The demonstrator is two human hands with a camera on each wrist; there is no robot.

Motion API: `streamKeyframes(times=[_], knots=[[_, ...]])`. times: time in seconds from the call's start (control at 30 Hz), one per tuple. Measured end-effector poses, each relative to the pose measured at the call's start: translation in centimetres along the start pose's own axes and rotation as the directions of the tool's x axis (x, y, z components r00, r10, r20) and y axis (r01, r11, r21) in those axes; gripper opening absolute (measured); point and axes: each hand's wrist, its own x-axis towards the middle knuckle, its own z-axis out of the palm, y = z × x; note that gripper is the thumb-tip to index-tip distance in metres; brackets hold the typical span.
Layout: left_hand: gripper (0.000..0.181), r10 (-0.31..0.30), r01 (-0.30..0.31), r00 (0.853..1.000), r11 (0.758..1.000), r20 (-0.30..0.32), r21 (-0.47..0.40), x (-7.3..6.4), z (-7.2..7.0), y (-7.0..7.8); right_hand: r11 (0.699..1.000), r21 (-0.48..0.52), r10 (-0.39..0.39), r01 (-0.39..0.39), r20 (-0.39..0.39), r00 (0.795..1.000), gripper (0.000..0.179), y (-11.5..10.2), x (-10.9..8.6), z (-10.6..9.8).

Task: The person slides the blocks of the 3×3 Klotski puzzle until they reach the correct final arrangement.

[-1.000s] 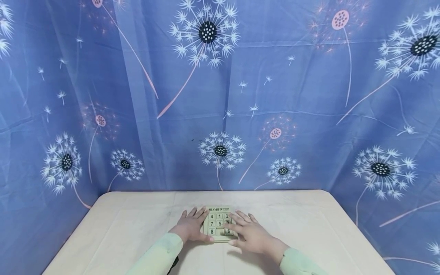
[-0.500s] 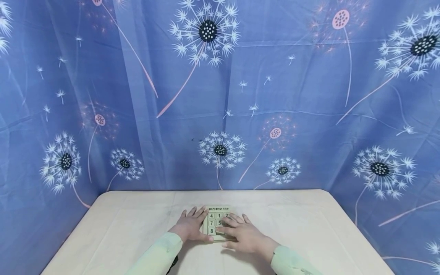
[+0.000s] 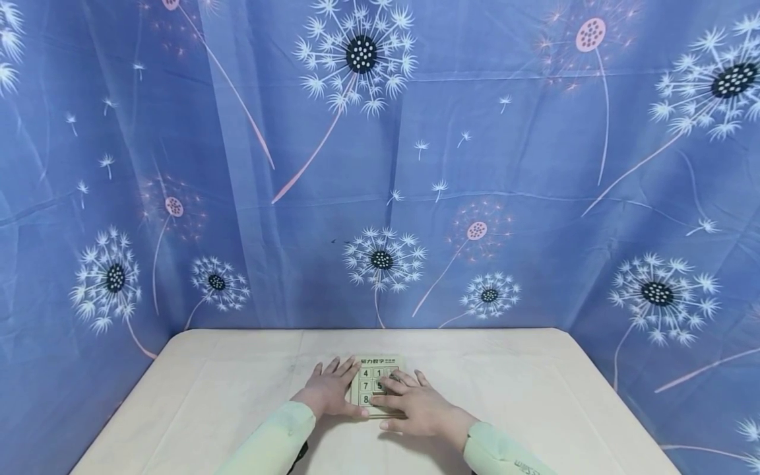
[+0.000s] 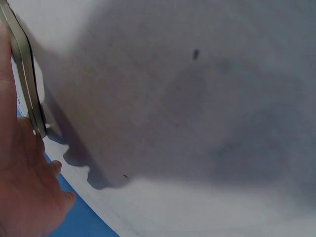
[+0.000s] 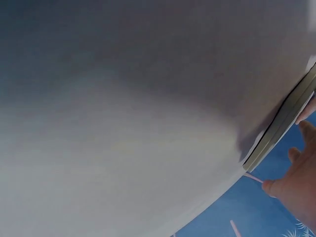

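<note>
A pale green number sliding puzzle (image 3: 378, 411) lies flat near the table's front, its tiles 4, 1, 7 and 8 plainly visible. At its left side my left hand (image 3: 328, 390) holds the frame between the thumb at the near corner and the index finger farther back. My right hand (image 3: 424, 408) reaches over from the right with spread fingers, the fingertips on the tiles. It covers the puzzle's lower right part. In the left wrist view the puzzle's side edge (image 4: 27, 69) shows between thumb and fingers. The right wrist view catches only part of the right hand (image 5: 301, 182) beyond the puzzle's edge (image 5: 279, 128).
A cream-coloured table (image 3: 237, 369) carries the puzzle. Blue cloth with dandelion prints (image 3: 309, 251) hangs behind the table and along both sides. Light green sleeves (image 3: 276, 432) cover both forearms.
My right hand has moved left over the puzzle, covering the 6 and the tiles near it. Over the last half second it has barely shifted. The left hand and the puzzle stay in place.
</note>
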Motion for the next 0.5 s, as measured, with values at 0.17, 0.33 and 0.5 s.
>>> streamKeyframes(times=[0.17,0.33,0.5], knots=[[0.104,0.006,-0.006,1.0,1.0,-0.003,-0.001,-0.1,-0.08,0.08,1.0,-0.009,-0.007,0.007,-0.003,1.0,0.053,0.09,0.05,0.05],[0.104,0.007,-0.007,1.0,1.0,-0.002,-0.011,-0.17,-0.15,0.12,1.0,-0.014,-0.019,0.019,-0.023,1.0,0.052,0.39,-0.21,0.07],[0.104,0.005,-0.005,1.0,1.0,-0.002,-0.01,-0.09,-0.07,0.05,1.0,-0.012,-0.026,0.025,-0.029,0.999,0.053,0.82,-0.43,0.19]])
